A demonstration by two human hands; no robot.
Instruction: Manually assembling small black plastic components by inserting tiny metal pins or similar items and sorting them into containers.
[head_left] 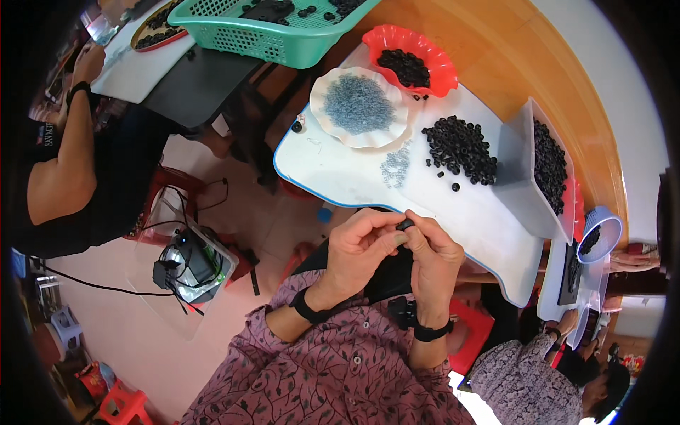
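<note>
Thumb and fingertips of the left hand [361,248] are being pressed against one side of a small black part [404,224], which is being held up just short of the near edge of the white tabletop [326,173]. Its other side is being pinched by the right hand [435,255], so the grip is being shared. It is being judged very light, probably firm and hardly fragile, but smooth and rounded enough to be rolled loose; opposite sides are being favoured for hold. Farther right, black pieces [460,149] are being supported in a loose heap.
</note>
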